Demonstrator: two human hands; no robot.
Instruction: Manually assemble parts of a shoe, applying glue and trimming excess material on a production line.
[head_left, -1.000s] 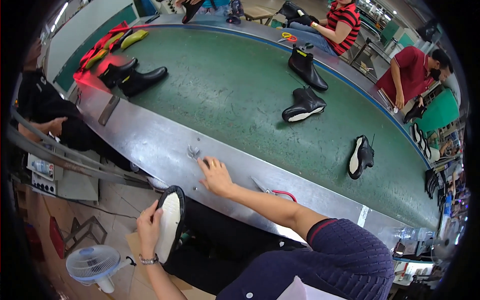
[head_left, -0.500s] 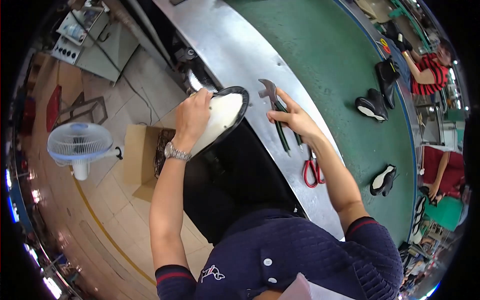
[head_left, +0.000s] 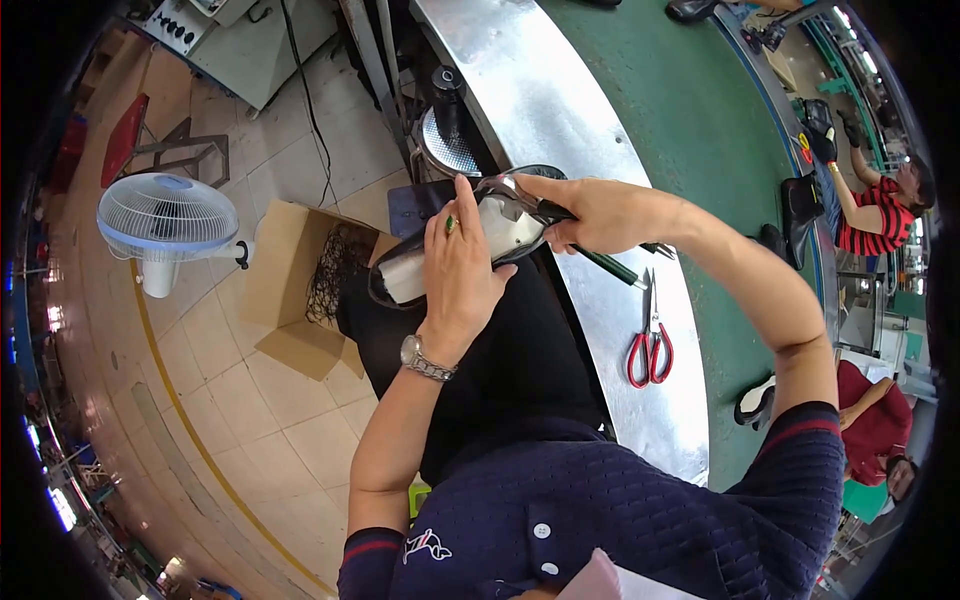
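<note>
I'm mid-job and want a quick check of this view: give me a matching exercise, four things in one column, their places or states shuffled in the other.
Things
1. Metal scissors with red loop handles
2. Metal-headed pincers with dark green handles
3. Held black shoe with a white sole
4. Brown cardboard box

Places or states
A. Gripped in the right hand
B. Open on the floor, with a dark tangle inside
C. Lying on the silver metal bench edge
D. Under the left hand, sole showing

Pairs: 1-C, 2-A, 3-D, 4-B
</note>
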